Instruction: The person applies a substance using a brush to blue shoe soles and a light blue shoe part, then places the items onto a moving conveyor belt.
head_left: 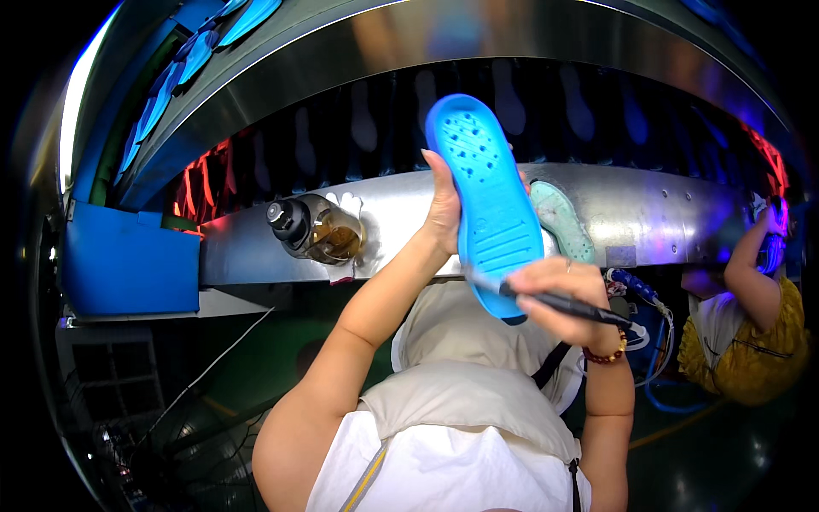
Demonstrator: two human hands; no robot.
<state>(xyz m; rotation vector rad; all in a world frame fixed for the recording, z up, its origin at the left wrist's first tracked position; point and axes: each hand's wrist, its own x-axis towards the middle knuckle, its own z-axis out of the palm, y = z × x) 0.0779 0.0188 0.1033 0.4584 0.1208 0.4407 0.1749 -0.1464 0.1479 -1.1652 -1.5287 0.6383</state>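
My left hand (444,205) is closed on a bright blue shoe sole (490,192), held up over the metal ledge; its thumb lies along the left edge and most fingers are hidden behind. Small dark holes dot the sole's upper end, and raised bars cross its lower part. In my right hand (563,294) is a slim black-handled tool (589,309), gripped like a pen. Its greyish tip is blurred and reaches the lower left edge of the sole; I cannot tell what kind of tip it is. Right of the sole lies a mint-green sole (561,222).
A bottle of brown liquid with a black cap (316,229) stands on the metal ledge (657,209) at the left. Behind the ledge runs a row of dark sole shapes (507,98). A co-worker in a yellow garment (759,350) works at the far right. Cables hang below.
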